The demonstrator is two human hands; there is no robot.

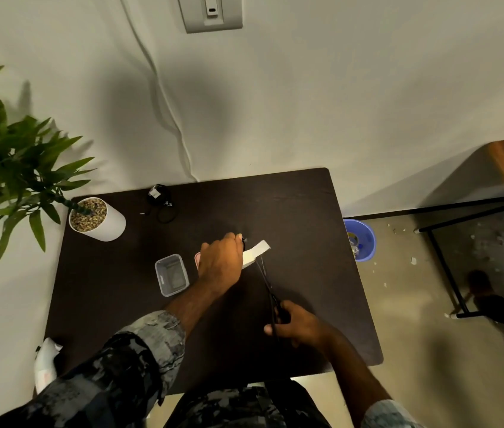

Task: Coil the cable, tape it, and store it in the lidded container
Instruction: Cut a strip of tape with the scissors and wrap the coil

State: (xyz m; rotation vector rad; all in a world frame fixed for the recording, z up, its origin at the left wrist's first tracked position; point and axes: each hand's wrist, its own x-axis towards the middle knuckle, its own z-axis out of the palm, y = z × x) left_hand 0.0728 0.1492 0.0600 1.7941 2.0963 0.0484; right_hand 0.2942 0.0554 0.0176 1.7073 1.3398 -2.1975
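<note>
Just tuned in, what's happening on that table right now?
A person is at a dark table, apparently cutting tape. The left hand holds out a strip of white tape, and the right hand grips black scissors whose blades reach up to the strip. A black cable lies bundled near the far edge, beside a potted plant. A clear plastic container sits open left of the left hand, with a pink object, possibly its lid, mostly hidden behind that hand.
</note>
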